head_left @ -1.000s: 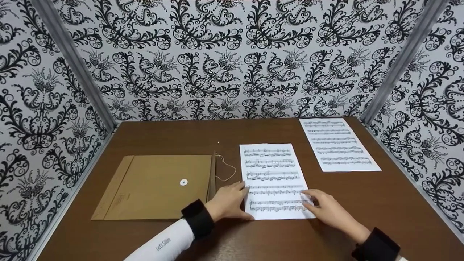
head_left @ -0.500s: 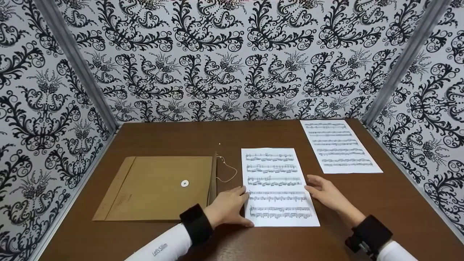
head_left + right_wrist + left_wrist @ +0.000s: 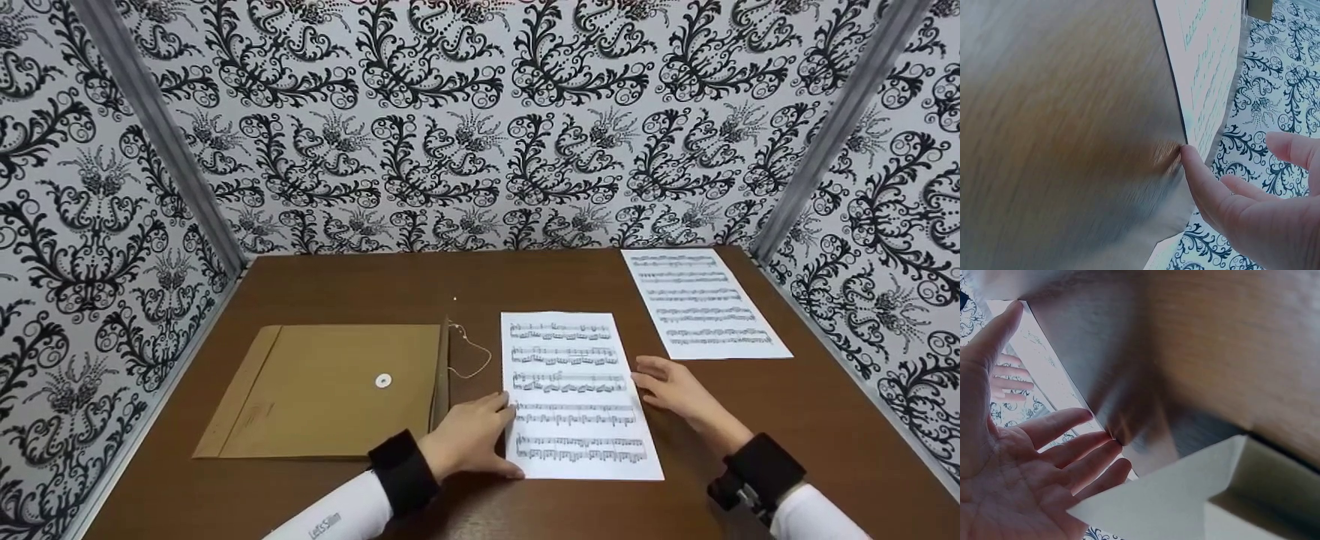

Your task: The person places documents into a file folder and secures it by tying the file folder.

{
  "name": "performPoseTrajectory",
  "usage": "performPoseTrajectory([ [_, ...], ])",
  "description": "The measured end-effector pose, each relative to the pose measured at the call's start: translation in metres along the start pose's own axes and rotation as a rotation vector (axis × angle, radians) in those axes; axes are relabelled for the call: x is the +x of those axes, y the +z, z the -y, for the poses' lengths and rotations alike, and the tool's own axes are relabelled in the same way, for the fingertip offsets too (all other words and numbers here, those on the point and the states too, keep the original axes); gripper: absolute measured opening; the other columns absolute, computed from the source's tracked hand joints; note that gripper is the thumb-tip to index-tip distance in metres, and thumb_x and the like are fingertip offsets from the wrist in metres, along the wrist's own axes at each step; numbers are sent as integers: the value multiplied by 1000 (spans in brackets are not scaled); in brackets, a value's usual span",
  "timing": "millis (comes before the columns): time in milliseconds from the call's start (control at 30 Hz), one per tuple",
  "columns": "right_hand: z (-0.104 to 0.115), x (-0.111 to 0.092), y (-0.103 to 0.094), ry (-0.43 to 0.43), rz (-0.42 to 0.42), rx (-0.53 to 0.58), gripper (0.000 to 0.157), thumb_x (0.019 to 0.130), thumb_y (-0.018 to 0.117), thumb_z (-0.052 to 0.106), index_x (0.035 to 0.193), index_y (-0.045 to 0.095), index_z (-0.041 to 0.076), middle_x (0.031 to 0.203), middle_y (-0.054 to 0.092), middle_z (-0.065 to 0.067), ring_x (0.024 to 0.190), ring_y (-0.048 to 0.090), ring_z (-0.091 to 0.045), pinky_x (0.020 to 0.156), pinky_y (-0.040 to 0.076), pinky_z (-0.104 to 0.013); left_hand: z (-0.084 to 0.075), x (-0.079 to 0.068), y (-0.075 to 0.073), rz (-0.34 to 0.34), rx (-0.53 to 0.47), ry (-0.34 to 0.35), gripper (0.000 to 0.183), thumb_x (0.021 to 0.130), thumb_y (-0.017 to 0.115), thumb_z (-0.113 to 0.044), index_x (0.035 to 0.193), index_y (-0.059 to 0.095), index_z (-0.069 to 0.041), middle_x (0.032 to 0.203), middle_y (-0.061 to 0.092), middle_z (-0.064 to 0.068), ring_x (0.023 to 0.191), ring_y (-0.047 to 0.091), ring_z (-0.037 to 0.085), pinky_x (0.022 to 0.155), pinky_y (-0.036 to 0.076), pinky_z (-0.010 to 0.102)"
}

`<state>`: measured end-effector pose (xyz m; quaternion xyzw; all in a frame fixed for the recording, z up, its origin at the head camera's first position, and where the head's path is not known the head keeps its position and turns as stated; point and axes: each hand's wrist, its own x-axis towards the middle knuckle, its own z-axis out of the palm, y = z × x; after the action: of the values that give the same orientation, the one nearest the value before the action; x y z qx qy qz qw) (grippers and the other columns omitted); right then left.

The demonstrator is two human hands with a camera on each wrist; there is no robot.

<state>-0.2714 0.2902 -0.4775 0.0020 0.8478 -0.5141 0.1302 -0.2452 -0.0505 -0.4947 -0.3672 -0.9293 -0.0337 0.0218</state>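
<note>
A sheet of printed music (image 3: 574, 394) lies on the brown table between my hands. My left hand (image 3: 469, 439) rests along its left edge, fingers extended, thumb near the lower left corner. In the left wrist view, the fingertips (image 3: 1118, 440) meet the edge of the paper. On the opposite side, my right hand (image 3: 686, 397) stands with loosely bent fingers at the right edge. A fingertip (image 3: 1186, 151) touches that edge in the right wrist view. Left of the sheet, close to my left hand, lies a brown card envelope (image 3: 322, 390) with a white button (image 3: 383, 381).
Another sheet of music (image 3: 701, 304) lies at the back right of the table (image 3: 360, 285). A thin string (image 3: 489, 356) loops out from the envelope's right side. Walls with a black-and-white scroll pattern (image 3: 480, 135) enclose the table at the back and sides.
The music sheet has slid a little toward me. My right hand has shifted from over the sheet's lower right part to farther up its right edge; my left hand stays at the left edge.
</note>
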Motion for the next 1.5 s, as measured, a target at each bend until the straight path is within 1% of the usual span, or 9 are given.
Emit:
performPoseTrajectory([
  [400,-3,4,0,9,23,76,60,109,44,15,153,22,-19,154,34,-43,138,49,-50,106,55,-44,-1,-2,-1,20,-18,-12,91,72,81,-68,135,63,-5,148,59,15,137,59,29,108,53,37],
  [567,-6,7,1,27,10,93,62,108,46,17,153,21,-18,153,38,-41,130,58,-38,102,56,-39,-2,-3,-1,11,-20,-7,91,71,81,-69,134,64,-4,147,60,16,136,60,30,107,54,38],
  [733,-10,10,1,27,18,99,66,107,48,19,153,19,-19,151,40,-40,125,61,-32,101,55,-38,-3,-4,-1,4,-25,-5,91,71,82,-69,133,64,-5,147,60,17,136,60,31,106,55,38],
  [867,-11,13,0,38,25,103,68,106,50,19,153,20,-19,147,48,-38,115,65,-23,92,56,-28,-3,-4,-2,7,-25,-7,91,70,82,-69,132,64,-5,147,60,16,135,60,30,106,55,38],
  [967,-12,14,1,41,20,109,65,105,52,19,152,26,-19,135,61,-31,102,67,-14,81,56,-23,-3,-3,-2,17,-26,-13,92,71,82,-69,134,63,-5,148,59,17,136,59,30,108,54,38],
  [1100,-14,15,2,32,34,122,59,105,53,16,149,34,-18,117,72,-13,89,67,-6,73,56,-21,-4,-4,-3,33,-30,-25,95,71,81,-69,138,61,-4,150,57,18,138,58,32,110,52,40],
  [1167,-15,16,3,20,59,134,56,105,52,14,147,36,-18,113,74,-9,87,69,-5,72,57,-22,-4,-4,-3,36,-30,-27,95,71,81,-69,138,61,-4,150,57,18,138,58,32,111,52,40],
  [1333,-12,19,7,-13,116,160,50,105,51,13,144,40,-17,110,74,-7,88,72,-8,74,60,-26,-3,-3,-3,29,-27,-24,93,71,82,-68,137,62,-5,150,58,17,138,58,31,109,53,39],
  [1500,-9,20,9,-53,170,168,50,106,51,13,144,41,-17,110,77,-11,87,75,-11,74,61,-27,-3,-1,-3,44,-33,-29,91,72,82,-67,136,62,-6,150,57,15,139,57,30,107,54,38],
])
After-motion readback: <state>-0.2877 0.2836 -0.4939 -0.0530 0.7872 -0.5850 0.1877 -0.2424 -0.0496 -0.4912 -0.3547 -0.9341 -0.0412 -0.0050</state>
